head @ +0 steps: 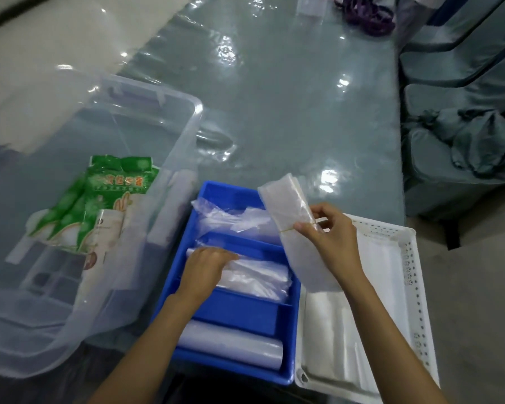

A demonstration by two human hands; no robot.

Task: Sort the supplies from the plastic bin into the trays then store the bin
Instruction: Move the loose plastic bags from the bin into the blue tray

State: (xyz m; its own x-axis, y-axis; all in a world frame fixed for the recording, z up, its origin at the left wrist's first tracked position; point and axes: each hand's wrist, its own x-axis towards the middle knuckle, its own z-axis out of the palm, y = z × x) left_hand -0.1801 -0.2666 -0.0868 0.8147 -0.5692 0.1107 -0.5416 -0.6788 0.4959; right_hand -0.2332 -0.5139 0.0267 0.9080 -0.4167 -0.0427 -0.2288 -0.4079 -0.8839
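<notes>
Right hand [328,228] pinching a banded bundle of clear bags [292,220] above the blue tray [231,193], left hand [206,265] palm-down, fingers seemingly flat on bags [257,275] in its middle compartment, clear plastic bin [169,176] left, white tray [411,258] right

Both bare forearms enter from bottom edge, angled up and inward. Left hand [206,265] lower, palm down, fingers together and flat, pressing on clear plastic bags in middle compartment; wrist roughly straight. Right hand [325,228] raised higher, wrist bent, thumb and fingertips [301,228] pinched closed on thin translucent white bundle of plastic bags bound by yellow rubber band [292,223], gripped at band. Hands apart, not touching each other.
</notes>
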